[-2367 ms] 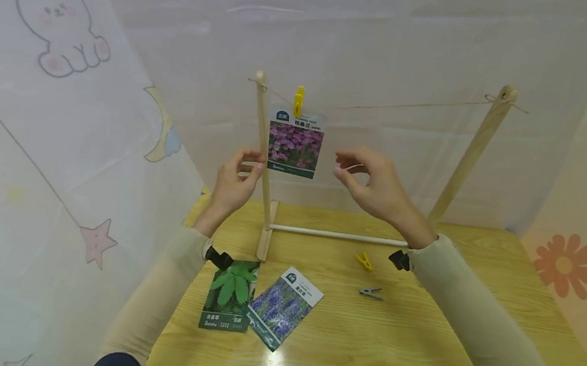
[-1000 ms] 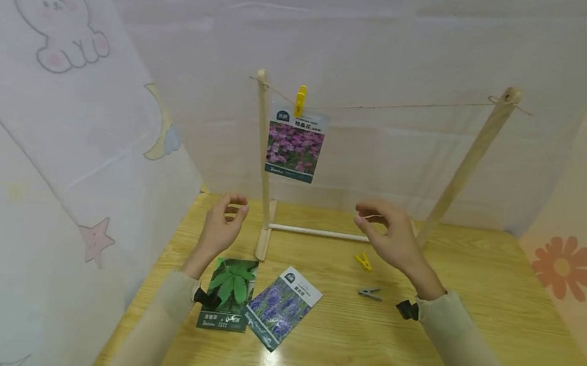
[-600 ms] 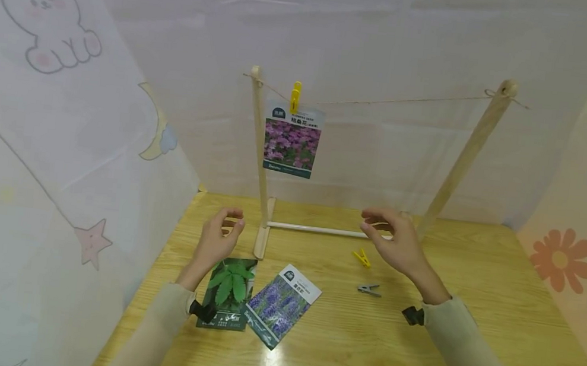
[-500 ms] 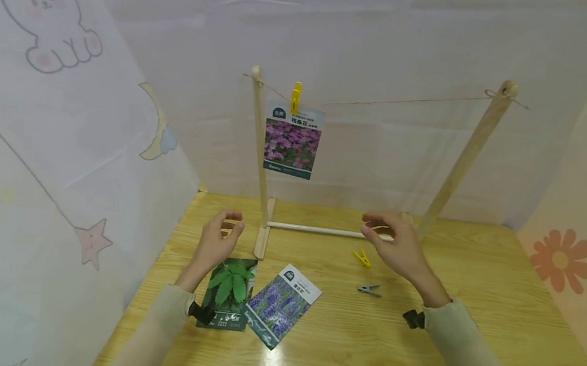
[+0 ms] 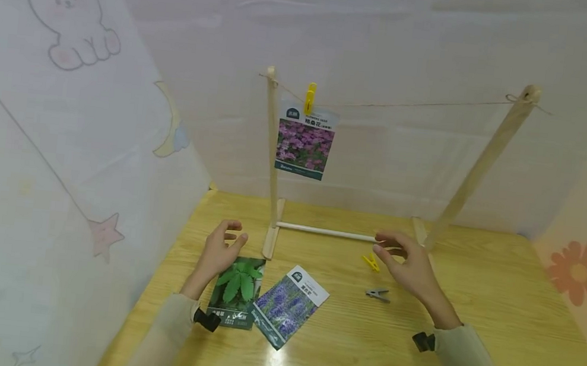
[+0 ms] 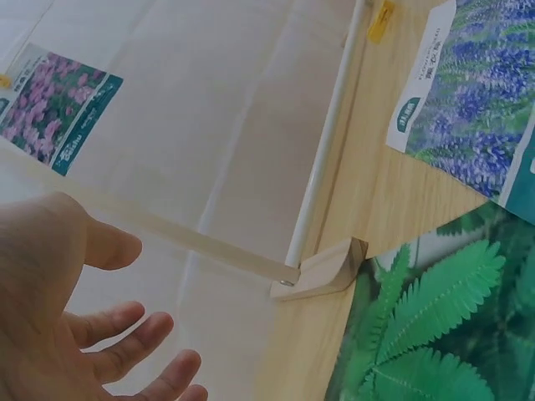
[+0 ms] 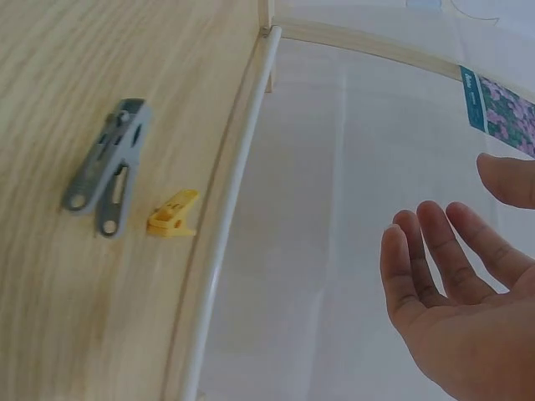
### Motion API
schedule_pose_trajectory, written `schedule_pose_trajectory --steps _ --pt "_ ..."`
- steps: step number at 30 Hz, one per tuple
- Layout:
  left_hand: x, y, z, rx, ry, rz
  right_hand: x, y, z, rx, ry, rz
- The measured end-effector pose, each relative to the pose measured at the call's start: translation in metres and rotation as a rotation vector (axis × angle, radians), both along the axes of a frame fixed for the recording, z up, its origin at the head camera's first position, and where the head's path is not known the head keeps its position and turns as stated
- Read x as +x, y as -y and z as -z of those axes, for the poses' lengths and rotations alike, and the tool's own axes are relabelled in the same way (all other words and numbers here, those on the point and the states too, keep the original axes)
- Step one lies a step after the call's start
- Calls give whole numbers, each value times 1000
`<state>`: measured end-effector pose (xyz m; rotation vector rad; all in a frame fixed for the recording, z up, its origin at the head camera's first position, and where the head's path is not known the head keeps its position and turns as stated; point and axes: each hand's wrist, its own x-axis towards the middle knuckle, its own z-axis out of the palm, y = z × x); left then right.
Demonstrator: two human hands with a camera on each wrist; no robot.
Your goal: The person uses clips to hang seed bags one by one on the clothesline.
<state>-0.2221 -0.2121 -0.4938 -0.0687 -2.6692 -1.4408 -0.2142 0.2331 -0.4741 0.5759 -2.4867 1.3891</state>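
A seed packet with pink flowers [image 5: 304, 145] hangs from the string near the left post, held by a yellow clothespin [image 5: 309, 98]. My left hand [image 5: 220, 251] hovers with loosely bent fingers above a green-leaf seed packet [image 5: 237, 287], holding nothing. Overlapping that packet's edge lies a purple-flower seed packet [image 5: 291, 307]. My right hand [image 5: 408, 266] is likewise bare, its fingers relaxed, in the air by the right end of the white rod. Close to it on the table are a second yellow clothespin [image 7: 173, 215] and a grey clothespin [image 7: 109, 167].
The wooden stand has a left post [image 5: 272, 151], a right post [image 5: 484, 161] and a white rod [image 5: 326, 232] low between them. A thin string [image 5: 414, 104] joins the post tops. Printed curtains [image 5: 57, 182] surround the wood-grain table [image 5: 340, 355].
Both hands have come down and away from the hanging pink-flower packet, the right one also moving rightward. The packet stays clipped on the string. The head view has shifted slightly.
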Motion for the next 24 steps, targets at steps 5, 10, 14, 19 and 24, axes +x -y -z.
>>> schedule_pose_trajectory --steps 5,10,14,19,24 --pt "1 -2 6 -24 32 -32 2 -8 10 0 27 12" --pt "9 -3 15 -60 76 -52 7 -12 23 17 37 29" --pt "13 1 22 -87 83 -63 11 -16 31 23 19 28" --pt "17 3 26 -128 90 -55 13 -20 37 33 52 42" --pt "21 7 30 -140 106 -41 20 -23 42 57 103 59"
